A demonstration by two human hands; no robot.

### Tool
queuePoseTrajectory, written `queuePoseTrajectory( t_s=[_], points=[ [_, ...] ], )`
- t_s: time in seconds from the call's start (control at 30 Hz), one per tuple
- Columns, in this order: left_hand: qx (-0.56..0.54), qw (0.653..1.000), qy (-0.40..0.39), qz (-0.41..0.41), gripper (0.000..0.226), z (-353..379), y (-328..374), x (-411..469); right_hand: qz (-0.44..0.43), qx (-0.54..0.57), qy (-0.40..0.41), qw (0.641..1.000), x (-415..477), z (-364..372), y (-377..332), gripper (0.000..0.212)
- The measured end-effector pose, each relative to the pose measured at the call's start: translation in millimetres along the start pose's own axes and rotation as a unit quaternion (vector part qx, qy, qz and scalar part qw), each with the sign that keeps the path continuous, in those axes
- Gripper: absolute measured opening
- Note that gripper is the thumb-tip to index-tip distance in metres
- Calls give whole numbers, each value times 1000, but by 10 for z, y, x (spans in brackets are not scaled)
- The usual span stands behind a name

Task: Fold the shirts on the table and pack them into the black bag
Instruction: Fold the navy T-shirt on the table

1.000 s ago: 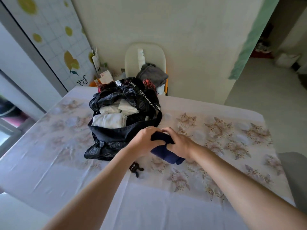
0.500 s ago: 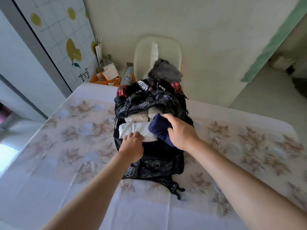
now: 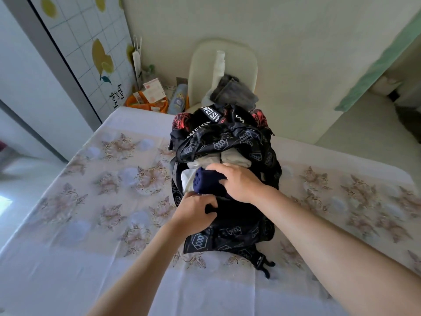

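Note:
The black bag (image 3: 230,233) with white logos lies open in the middle of the table (image 3: 95,247). Inside it sit folded white and cream shirts (image 3: 234,157). A rolled navy shirt (image 3: 208,182) lies in the opening, on top of a white one (image 3: 188,181). My right hand (image 3: 239,181) rests on the navy shirt with fingers curled over it, pressing it down. My left hand (image 3: 196,212) grips the bag's near black edge, fingers curled round the fabric.
A white chair (image 3: 224,65) with a grey garment (image 3: 234,93) stands behind the table against the wall. An orange tray (image 3: 145,103) of small items and a bottle sit at the back left. A black strap buckle (image 3: 264,265) trails from the bag toward me.
The navy shirt went from the table beside the bag into the bag's opening. My left hand let go of it and took hold of the bag's near edge.

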State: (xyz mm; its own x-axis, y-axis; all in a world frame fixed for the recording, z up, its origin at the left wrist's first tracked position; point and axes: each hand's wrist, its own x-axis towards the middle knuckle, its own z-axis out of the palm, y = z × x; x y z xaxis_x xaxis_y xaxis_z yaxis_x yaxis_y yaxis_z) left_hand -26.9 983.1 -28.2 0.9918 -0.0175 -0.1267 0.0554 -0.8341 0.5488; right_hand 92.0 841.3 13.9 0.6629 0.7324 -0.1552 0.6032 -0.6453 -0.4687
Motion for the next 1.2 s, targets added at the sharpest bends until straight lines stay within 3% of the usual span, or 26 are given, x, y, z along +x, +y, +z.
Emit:
queuePoseTrajectory(
  t_s=[0.07,0.17,0.27,0.33,0.43,0.5,0.57,0.63,0.7,0.77,0.83,0.9,0.97,1.03,1.07,1.17,1.2],
  points=[
    [-15,999,36,2,9,-53,0,-63,23,30,-54,998,59,-6,1,51],
    [-23,1000,15,4,12,-92,-8,-160,62,65,-196,976,160,-160,-23,47],
    [-32,999,1,16,15,-122,-2,-203,61,-21,-326,943,221,-193,-100,46],
    [-17,999,0,29,17,-138,25,-215,70,-60,-355,930,218,-76,-118,48],
    [-23,999,13,28,18,-138,-5,-249,78,-21,-368,926,204,116,-62,44],
    [-31,999,21,23,18,-128,-27,-295,93,41,-333,937,172,200,4,41],
    [-36,999,25,25,17,-111,-27,-312,122,99,-187,970,100,282,91,33],
    [-52,997,36,49,15,-90,-30,-272,149,118,-52,980,14,376,184,20],
    [-54,994,36,83,12,-51,-61,-189,160,126,-79,976,-53,419,220,8],
    [-31,994,36,102,12,19,-87,-99,155,117,-153,969,-90,438,229,11],
    [-24,994,54,97,12,90,-89,-30,152,93,-157,971,-104,427,247,16],
    [-25,995,51,82,17,128,-97,8,138,33,-94,985,-102,425,293,17],
    [1,999,-3,49,28,125,-112,48,119,-25,4,993,-147,448,305,19],
    [42,998,-50,-16,36,66,-95,129,111,-46,100,988,-241,458,296,15],
    [49,996,-59,-50,37,30,-76,174,119,-40,108,986,-298,464,291,16],
    [81,991,-15,-108,27,-63,-75,328,197,20,-18,980,-383,464,272,35],
    [99,987,-2,-130,32,-83,-102,360,221,44,-54,973,-385,449,265,42]
  ],
)
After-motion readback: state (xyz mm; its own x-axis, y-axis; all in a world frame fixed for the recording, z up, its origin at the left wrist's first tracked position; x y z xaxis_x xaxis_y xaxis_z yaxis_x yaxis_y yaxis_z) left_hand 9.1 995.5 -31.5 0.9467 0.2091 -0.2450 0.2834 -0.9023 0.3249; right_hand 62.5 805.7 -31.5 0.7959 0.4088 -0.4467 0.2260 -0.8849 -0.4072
